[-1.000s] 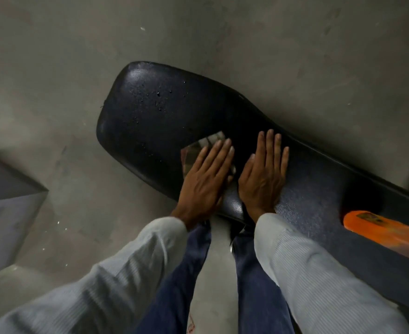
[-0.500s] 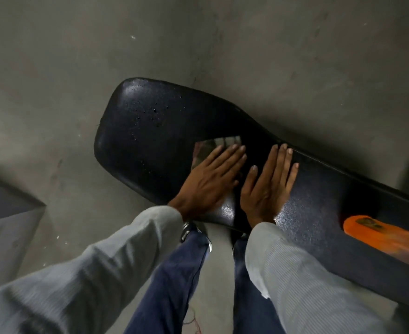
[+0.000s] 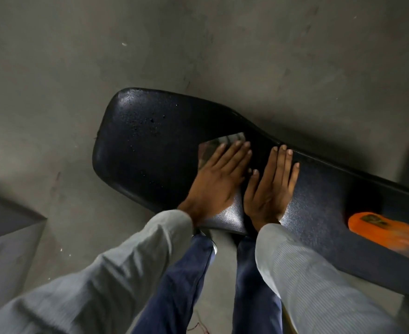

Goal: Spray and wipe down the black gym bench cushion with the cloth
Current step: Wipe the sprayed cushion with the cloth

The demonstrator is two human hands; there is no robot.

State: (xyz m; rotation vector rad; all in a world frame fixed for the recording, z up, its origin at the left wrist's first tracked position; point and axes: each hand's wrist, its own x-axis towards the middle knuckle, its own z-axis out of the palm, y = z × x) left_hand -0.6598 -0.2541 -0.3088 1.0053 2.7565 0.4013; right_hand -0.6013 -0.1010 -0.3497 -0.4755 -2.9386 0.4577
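Your left hand (image 3: 219, 178) lies flat, fingers spread, pressing the folded checked cloth (image 3: 219, 147) on the black padded bench cushion (image 3: 150, 145) — the droplets lie to its left, along the cushion's length. Your right hand (image 3: 271, 186) rests open beside it, holding nothing.

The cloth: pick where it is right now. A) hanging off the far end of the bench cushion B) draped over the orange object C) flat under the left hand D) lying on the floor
C: the cloth lies flat on the black bench cushion with the left hand spread over it, only its far corner showing past the fingertips; the right hand rests on bare cushion.
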